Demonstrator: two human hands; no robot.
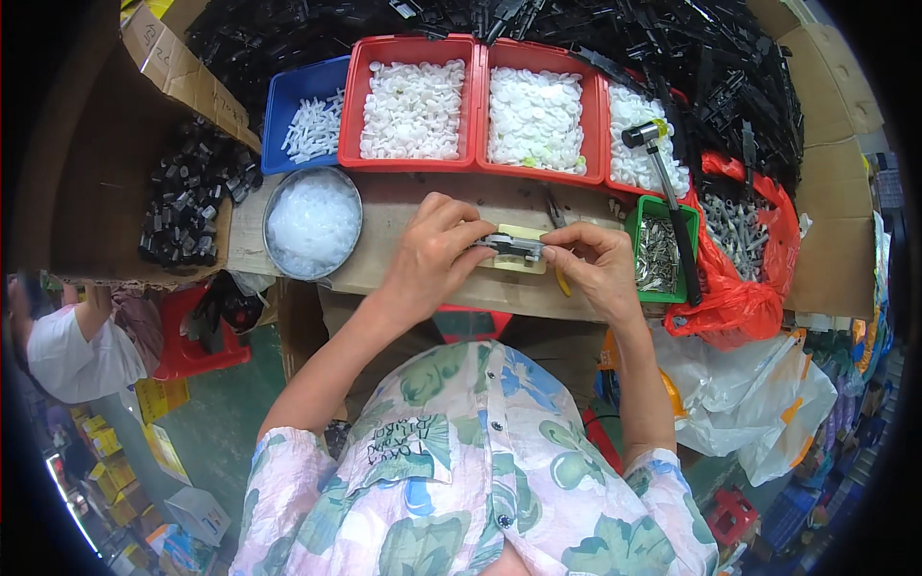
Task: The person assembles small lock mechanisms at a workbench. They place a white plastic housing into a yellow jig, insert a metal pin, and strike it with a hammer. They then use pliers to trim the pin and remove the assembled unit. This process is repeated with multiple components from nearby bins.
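Observation:
My left hand and my right hand meet over a small pale yellow block on the wooden workbench. Between the fingertips of both hands lies a small dark grey plastic and metal part, resting on the block. My left fingers pinch its left end. At its right end my right fingers close on it. Beside my right hand stands a green tray of small metal pieces, and a hammer with a black handle lies across that tray.
Behind the hands stand red bins of white plastic parts, a blue bin and a round metal bowl of translucent pieces. Black plastic parts are heaped at the back. A cardboard box holds black parts. A red bag holds metal pieces.

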